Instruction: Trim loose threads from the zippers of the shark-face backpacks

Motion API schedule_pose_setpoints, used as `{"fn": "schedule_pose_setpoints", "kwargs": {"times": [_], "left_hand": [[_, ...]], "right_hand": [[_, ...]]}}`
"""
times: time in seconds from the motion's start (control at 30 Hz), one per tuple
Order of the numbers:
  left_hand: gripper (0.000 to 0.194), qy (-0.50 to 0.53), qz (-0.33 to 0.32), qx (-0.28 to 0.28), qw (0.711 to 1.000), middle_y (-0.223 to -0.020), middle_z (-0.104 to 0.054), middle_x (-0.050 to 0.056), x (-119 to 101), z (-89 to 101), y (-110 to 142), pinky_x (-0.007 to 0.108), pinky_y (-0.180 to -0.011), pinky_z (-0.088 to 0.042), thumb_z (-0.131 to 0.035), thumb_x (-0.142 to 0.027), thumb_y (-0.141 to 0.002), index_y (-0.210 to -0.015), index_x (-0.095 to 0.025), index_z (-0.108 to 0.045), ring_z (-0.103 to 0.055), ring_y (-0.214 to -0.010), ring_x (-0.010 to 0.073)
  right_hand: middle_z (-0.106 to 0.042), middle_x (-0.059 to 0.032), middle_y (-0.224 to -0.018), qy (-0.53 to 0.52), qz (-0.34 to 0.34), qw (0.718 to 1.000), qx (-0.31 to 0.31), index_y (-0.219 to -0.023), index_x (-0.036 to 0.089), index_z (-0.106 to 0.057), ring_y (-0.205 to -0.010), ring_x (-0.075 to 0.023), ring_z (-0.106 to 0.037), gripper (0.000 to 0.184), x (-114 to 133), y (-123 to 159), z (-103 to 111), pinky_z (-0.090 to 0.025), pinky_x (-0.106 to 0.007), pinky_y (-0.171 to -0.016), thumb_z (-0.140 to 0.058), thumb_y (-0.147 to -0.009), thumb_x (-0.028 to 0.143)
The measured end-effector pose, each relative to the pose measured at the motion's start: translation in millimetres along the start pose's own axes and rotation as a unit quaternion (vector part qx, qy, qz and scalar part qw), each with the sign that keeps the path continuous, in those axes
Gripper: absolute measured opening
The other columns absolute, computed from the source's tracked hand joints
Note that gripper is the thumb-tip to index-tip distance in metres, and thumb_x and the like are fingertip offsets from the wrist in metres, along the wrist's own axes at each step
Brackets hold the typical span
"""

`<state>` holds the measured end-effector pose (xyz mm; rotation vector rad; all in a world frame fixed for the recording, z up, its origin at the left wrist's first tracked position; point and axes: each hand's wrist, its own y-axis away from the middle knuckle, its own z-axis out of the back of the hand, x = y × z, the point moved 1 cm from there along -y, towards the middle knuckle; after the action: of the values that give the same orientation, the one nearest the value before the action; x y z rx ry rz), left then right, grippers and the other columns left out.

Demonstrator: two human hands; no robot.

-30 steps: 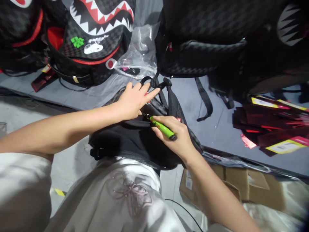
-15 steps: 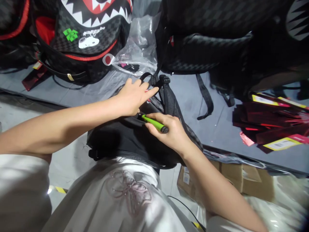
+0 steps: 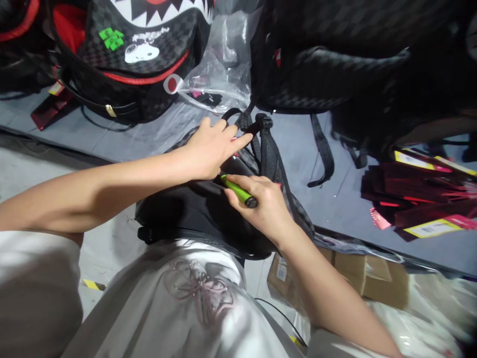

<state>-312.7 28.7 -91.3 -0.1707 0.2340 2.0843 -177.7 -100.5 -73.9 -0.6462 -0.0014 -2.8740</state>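
Note:
A black backpack (image 3: 194,214) lies against my front at the table's near edge, its straps (image 3: 266,149) pointing away from me. My left hand (image 3: 212,149) rests on the top of it, fingers stretched flat toward the strap loop. My right hand (image 3: 261,206) is closed round a green tool (image 3: 238,190) with a black end. The tool's tip touches the backpack just under my left hand, and what the tip meets is hidden.
A shark-mouth backpack (image 3: 137,54) stands at the back left and a dark checkered backpack (image 3: 335,74) at the back right, with clear plastic bags (image 3: 223,64) between them. Red and yellow tags (image 3: 421,199) are piled at right. Cardboard boxes (image 3: 365,278) sit below the grey table (image 3: 112,139).
My right hand drew the green tool a little left and closer under my left hand. The view shifted slightly; my left hand stays on the backpack.

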Motion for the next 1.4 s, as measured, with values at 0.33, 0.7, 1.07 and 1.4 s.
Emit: {"fn": "schedule_pose_setpoints", "kwargs": {"times": [0.33,0.7,1.07,1.4], "left_hand": [[0.09,-0.014,0.009,0.018,1.0,-0.149,-0.043,0.014,-1,0.2,0,0.052,-0.107,-0.026,-0.066,-0.04,-0.084,-0.159,-0.028,-0.018,-0.038,-0.129,0.0366],[0.095,-0.012,0.014,0.031,0.999,-0.156,-0.037,0.013,-2,-1.0,-1,0.054,-0.11,-0.022,-0.065,-0.04,-0.085,-0.16,-0.03,-0.008,-0.033,-0.135,0.0402],[0.132,0.013,0.096,0.096,0.991,-0.168,0.009,0.01,24,25.2,52,0.051,-0.105,-0.04,-0.076,-0.054,-0.075,-0.15,-0.039,0.031,-0.03,-0.14,0.0405],[0.13,-0.038,0.151,0.159,0.975,-0.165,-0.007,0.016,14,21.7,40,0.046,-0.101,-0.045,-0.075,-0.038,-0.078,-0.151,-0.035,0.032,-0.04,-0.133,0.0399]], "right_hand": [[-0.079,-0.0068,-0.092,-0.012,-0.021,1.0,-0.007,-0.108,0.018,-0.075,-0.073,-0.0219,-0.072,0.022,4,-1,-2,-0.054,-0.033,-0.072,-0.063,-0.09,0.025],[-0.079,-0.0067,-0.101,-0.058,-0.037,0.998,-0.016,-0.109,0.019,-0.074,-0.08,-0.0233,-0.074,0.023,1,2,-4,-0.057,-0.035,-0.076,-0.064,-0.09,0.025],[-0.079,-0.006,-0.103,-0.119,-0.009,0.992,-0.047,-0.112,0.02,-0.073,-0.082,-0.0222,-0.074,0.024,16,0,-17,-0.055,-0.036,-0.08,-0.063,-0.092,0.029],[-0.079,-0.0061,-0.1,-0.117,0.006,0.993,-0.031,-0.111,0.02,-0.073,-0.083,-0.0226,-0.074,0.024,15,-13,-27,-0.054,-0.034,-0.08,-0.064,-0.091,0.029]]}}
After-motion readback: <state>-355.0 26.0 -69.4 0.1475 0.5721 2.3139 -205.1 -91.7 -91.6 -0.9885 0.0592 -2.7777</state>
